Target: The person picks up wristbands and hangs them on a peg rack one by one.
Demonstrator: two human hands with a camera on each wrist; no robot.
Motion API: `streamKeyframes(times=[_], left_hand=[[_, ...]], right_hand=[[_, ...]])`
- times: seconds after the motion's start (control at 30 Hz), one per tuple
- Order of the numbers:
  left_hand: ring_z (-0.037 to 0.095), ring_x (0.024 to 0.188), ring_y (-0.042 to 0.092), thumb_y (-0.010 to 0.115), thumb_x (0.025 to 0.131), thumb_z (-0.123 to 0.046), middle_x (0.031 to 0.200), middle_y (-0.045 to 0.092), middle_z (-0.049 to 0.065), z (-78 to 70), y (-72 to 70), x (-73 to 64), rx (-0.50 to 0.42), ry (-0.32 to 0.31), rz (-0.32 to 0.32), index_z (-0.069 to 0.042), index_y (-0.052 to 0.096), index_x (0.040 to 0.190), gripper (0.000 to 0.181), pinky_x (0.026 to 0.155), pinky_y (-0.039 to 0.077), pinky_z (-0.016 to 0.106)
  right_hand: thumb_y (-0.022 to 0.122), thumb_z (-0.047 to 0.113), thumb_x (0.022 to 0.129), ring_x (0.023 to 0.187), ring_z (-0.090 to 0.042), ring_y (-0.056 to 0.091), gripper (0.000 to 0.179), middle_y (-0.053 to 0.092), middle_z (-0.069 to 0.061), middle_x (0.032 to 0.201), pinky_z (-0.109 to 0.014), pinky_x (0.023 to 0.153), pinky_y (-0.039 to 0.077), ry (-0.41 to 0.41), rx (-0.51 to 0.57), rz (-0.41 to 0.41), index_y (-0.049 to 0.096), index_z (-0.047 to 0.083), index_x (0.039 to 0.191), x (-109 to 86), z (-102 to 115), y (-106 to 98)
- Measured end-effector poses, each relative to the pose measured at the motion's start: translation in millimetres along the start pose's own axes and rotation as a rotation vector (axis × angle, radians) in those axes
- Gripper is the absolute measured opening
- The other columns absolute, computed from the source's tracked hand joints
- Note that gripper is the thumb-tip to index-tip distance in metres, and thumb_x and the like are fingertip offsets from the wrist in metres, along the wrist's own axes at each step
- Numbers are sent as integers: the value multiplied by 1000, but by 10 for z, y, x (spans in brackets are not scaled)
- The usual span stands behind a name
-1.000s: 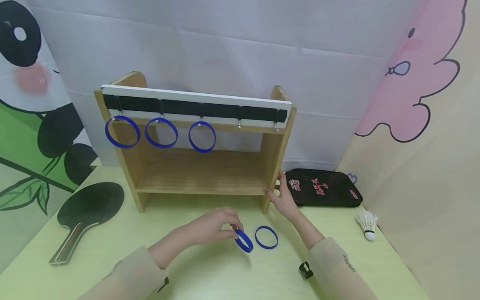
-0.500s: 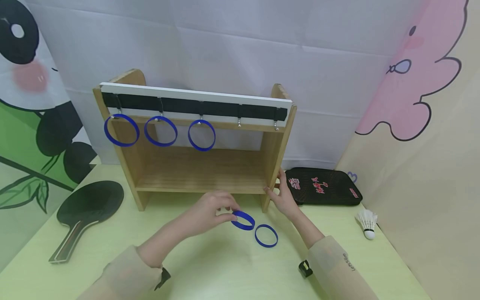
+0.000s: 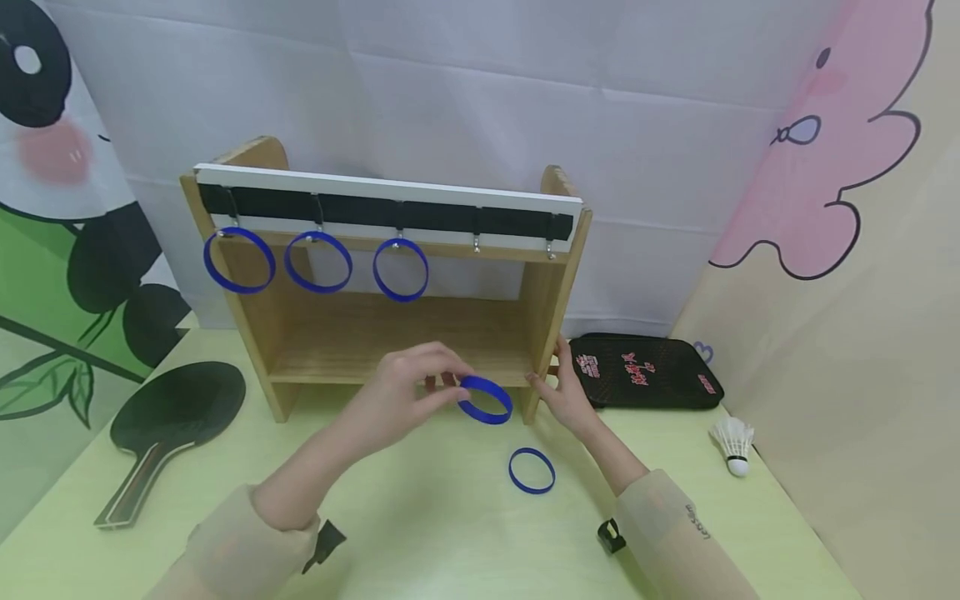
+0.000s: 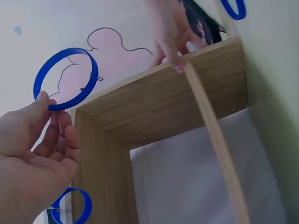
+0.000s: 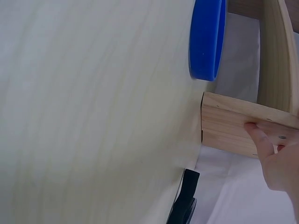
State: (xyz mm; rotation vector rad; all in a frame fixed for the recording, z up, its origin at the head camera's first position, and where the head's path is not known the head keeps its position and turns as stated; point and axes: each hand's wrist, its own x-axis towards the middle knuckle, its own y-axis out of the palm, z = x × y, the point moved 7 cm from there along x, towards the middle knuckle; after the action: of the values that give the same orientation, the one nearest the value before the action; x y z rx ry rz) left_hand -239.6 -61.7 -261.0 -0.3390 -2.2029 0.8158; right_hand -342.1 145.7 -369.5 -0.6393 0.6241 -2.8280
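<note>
Blue ring [image 3: 487,416], pinched at left rim in left hand [image 3: 408,387]; right hand [image 3: 567,400] gripping shelf [image 3: 360,329]. Probably light, springy, smooth; best held by band.

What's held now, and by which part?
The left hand pinches a blue ring by its rim. The right hand touches the wooden shelf's side panel; whether it grips is unclear.

The blue rings [image 3: 487,417] look smooth, plastic; the shelf [image 3: 352,329] is grained wood.
</note>
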Motion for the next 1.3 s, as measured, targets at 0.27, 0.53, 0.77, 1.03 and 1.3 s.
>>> streamKeyframes(times=[0.27,0.53,0.77,1.03,1.3], left_hand=[[8,73,56,73,81,-11,88,64,-5,-58,-255,118,-43,-64,-120,-10,71,99,18,60,51,24],[10,75,61,71,84,-13,90,67,1,-79,-425,244,-165,-107,-258,-7,69,102,19,65,53,21],[13,75,66,71,85,-17,93,69,7,63,-509,352,-299,-212,-347,-4,66,105,24,66,55,23],[15,74,67,71,85,-20,93,69,11,211,-522,461,-389,-200,-446,-3,66,103,25,65,55,25],[14,72,67,70,85,-22,92,70,14,343,-465,494,-400,-258,-476,-2,66,105,28,65,56,27]], right_hand=[[57,0,90,107,-45,53,75,33,-29,137,-48,77,55,-12,-6,-11,9,5,148,4,-4,0],[57,2,91,110,-46,51,76,30,-29,139,-54,78,53,23,22,0,8,8,149,1,-13,3],[57,1,91,109,-46,51,75,30,-30,138,-48,78,55,-8,11,-2,9,7,148,21,-70,7],[59,8,92,107,-42,54,76,33,-22,138,-44,76,56,-31,-8,-26,10,19,149,95,-385,26],[56,0,91,108,-46,53,73,32,-29,137,-48,78,55,-13,2,-9,11,7,148,15,-27,1]])
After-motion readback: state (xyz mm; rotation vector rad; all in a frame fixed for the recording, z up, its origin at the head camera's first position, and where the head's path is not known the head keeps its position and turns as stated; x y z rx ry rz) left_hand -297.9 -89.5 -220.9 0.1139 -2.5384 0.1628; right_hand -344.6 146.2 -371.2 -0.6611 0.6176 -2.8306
